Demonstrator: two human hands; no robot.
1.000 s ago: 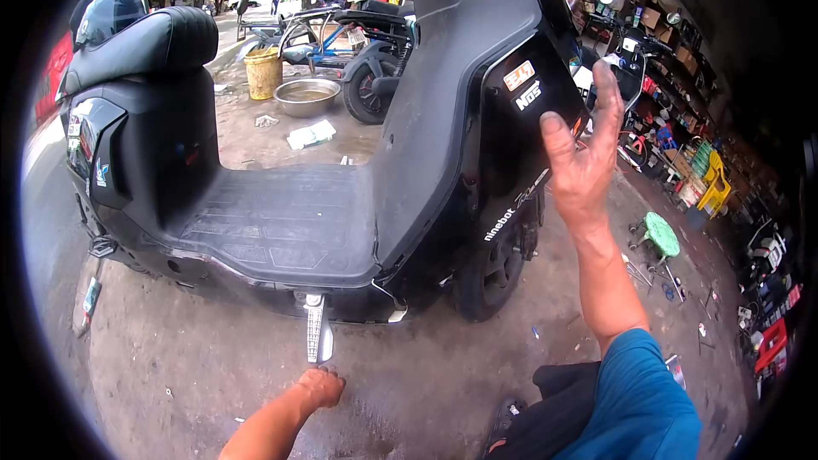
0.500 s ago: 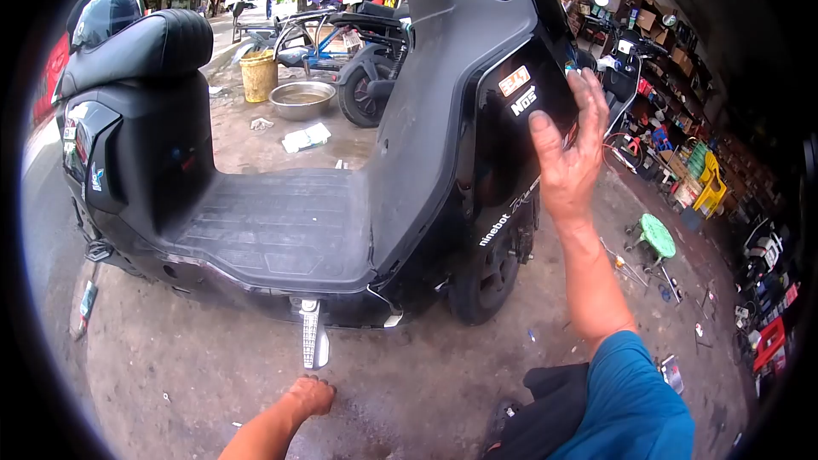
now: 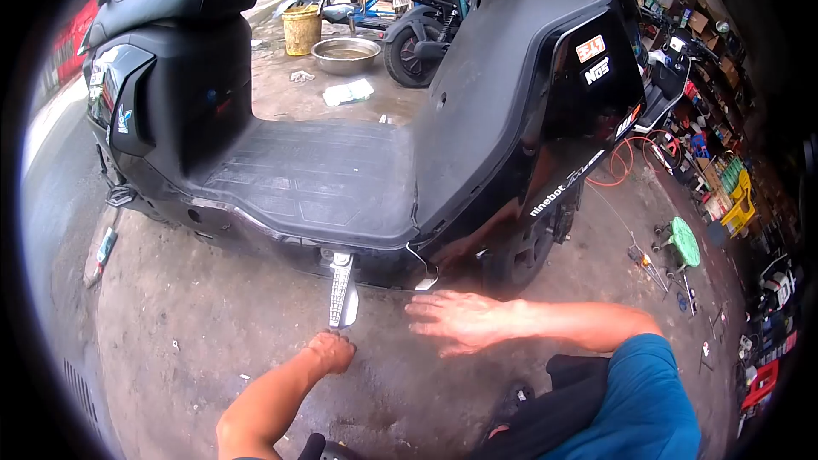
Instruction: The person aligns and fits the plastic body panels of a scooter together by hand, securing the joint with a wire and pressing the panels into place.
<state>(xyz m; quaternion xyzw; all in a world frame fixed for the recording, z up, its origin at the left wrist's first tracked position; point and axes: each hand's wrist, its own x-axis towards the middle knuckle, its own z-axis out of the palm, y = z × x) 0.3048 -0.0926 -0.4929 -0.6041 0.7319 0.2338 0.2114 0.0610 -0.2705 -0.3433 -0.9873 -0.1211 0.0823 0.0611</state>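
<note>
A black scooter (image 3: 319,183) stands before me, with a ribbed footboard and "ninebot" lettering on its front side panel. From its lower edge a silver metal footrest (image 3: 341,288) sticks out towards me. My left hand (image 3: 331,351) is at the footrest's near end, fingers curled in; whether it touches the footrest or holds anything is hidden. To its right, my right hand (image 3: 456,321) is stretched out with fingers spread, palm down and holding nothing. Just above it, a thin cable (image 3: 426,260) with a pale end hangs from the scooter's lower edge.
A green stool (image 3: 684,241) stands at the right near tools (image 3: 649,266) on the ground. An orange hose (image 3: 615,172) lies behind the scooter's front. Beyond are a metal basin (image 3: 345,56), a yellowish bucket (image 3: 302,30) and another two-wheeler (image 3: 419,43). Cluttered shelves line the right side.
My right hand has come down from beside the front panel to below the scooter's lower edge, near the cable. My left hand stays by the footrest's end. The view has shifted.
</note>
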